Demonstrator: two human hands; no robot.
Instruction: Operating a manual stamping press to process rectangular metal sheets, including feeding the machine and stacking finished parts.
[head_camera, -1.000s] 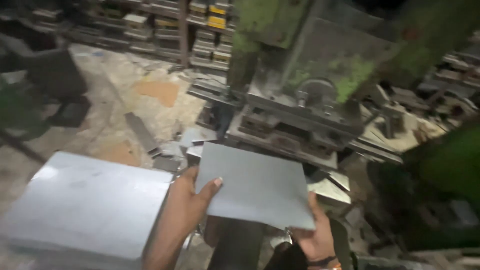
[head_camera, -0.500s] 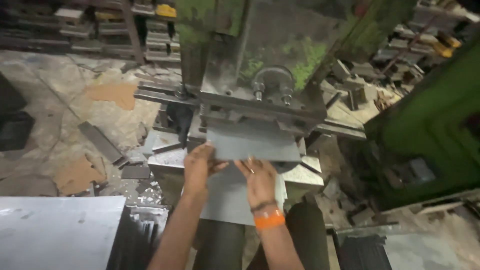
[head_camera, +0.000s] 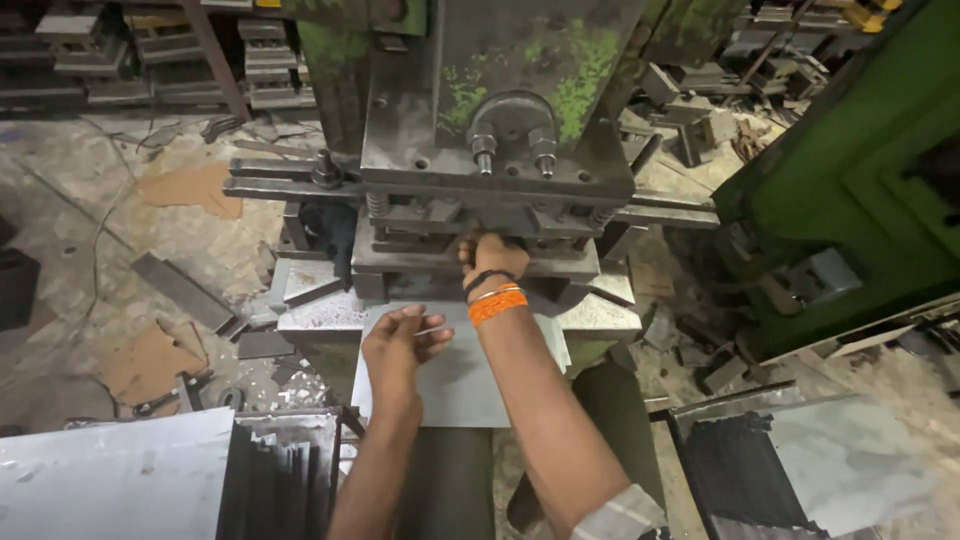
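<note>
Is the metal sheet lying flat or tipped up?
Flat: the metal sheet rests on the press bed under the left hand.

— Where is your one view set?
— On your head, looking steeply down and forward, close over your forearms at the press (head_camera: 497, 150) bed.
— How near?
— Arm's reach; floor (head_camera: 120, 250) and stacked sheets (head_camera: 110, 480) fringe your frame.

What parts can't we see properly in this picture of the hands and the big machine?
- Head view: the right hand reaches into the press; its fingertips are hidden under the upper block.
- Head view: the far end of the metal sheet is covered by both arms and the machine, so how far in it goes is unclear.
- Head view: whether the left hand grips or just rests on the sheet is unclear.
- Head view: the sheet stacks are cut off by the bottom edge.
</note>
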